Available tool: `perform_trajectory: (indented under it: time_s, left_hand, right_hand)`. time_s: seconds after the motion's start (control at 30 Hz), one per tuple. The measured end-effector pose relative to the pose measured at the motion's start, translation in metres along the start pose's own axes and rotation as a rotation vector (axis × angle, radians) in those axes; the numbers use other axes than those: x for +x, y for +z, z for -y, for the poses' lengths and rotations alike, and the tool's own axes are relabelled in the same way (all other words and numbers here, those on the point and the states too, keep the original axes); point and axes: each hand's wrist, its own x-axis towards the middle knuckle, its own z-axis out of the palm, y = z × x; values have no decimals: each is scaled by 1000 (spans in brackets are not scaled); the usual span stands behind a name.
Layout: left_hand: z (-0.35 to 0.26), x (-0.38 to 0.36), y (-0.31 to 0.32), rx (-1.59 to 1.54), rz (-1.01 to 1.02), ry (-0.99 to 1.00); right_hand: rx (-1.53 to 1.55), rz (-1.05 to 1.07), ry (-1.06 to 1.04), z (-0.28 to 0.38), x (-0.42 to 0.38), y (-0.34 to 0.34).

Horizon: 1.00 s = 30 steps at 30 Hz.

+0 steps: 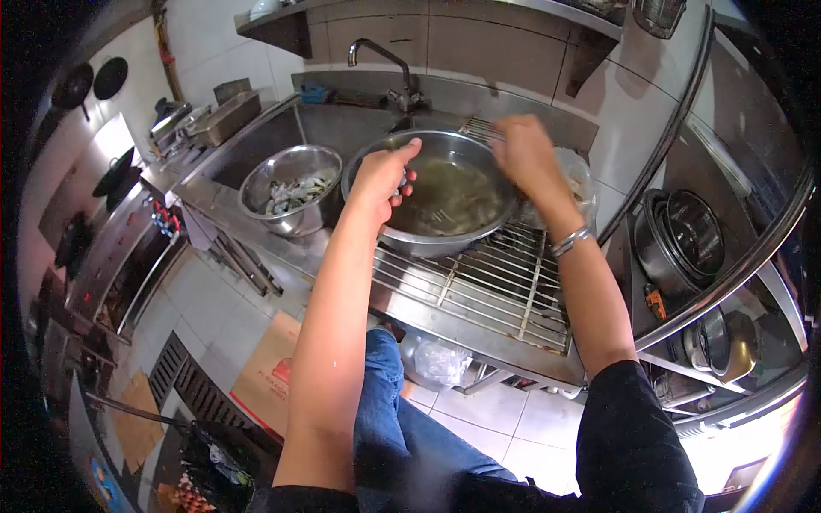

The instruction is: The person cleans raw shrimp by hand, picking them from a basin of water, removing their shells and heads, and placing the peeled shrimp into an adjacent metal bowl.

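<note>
My left hand (386, 181) is closed, thumb up, over the left rim of a wide steel basin (428, 247). A small greyish piece that looks like a shrimp shows between its fingers. Murky greenish water (449, 192) fills the basin, with pale shapes under the surface. My right hand (526, 154), slightly blurred, is above the right rim with its fingers curled in; whether it holds anything is hidden. To the left stands a smaller steel bowl (295, 224) containing grey-white and dark pieces (295, 192) resembling shrimp.
The basin rests on a wire rack (487, 295) beside a steel sink (256, 158) with a faucet (385, 56). A clear plastic bag (575, 171) sits right of the basin. Shelves at right hold steel pots (663, 244). Cardboard (269, 372) lies on the floor.
</note>
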Motion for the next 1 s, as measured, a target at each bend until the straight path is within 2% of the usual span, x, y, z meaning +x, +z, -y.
perform_trajectory:
  time_s: [0.07,0.1,0.17,0.27,0.37,0.4,0.47,0.5,0.57,0.63,0.7,0.73,0.83,0.9,1.0]
  left_hand:
    - [3,3,-1,54,11,63]
    - [4,3,-2,57,11,60]
    - [5,3,-2,37,35,71]
    - [7,2,-3,50,81,96]
    - [6,0,-3,76,98,87]
    - [7,2,-3,76,99,87]
    - [10,5,-3,-4,99,133]
    - [10,4,-3,-5,98,132]
    - [9,0,0,-19,72,203]
    - [7,-3,-1,10,135,173]
    - [6,-3,-2,37,194,139]
    - [6,-1,-2,62,218,136]
    - [8,0,-4,97,240,130]
    - [8,0,-3,107,238,127]
    - [9,0,-2,114,293,101]
  right_hand:
    - [209,229,-166,15,-5,29]
    - [212,230,-163,25,-11,33]
    - [36,618,-265,38,-24,34]
    - [11,745,-383,35,-16,30]
    - [119,837,-332,32,-12,37]
    - [118,836,-331,34,-12,34]
    - [286,523,-274,37,-12,26]
    - [287,525,-274,37,-11,27]
    - [529,207,-178,34,-3,30]
    - [566,195,-151,31,2,32]
    - [846,302,102,31,1,39]
    - [846,303,102,32,1,38]
    - [763,315,65,34,-1,32]
    - [563,244,-119,33,-2,30]
    - [409,160,-173,31,-3,36]
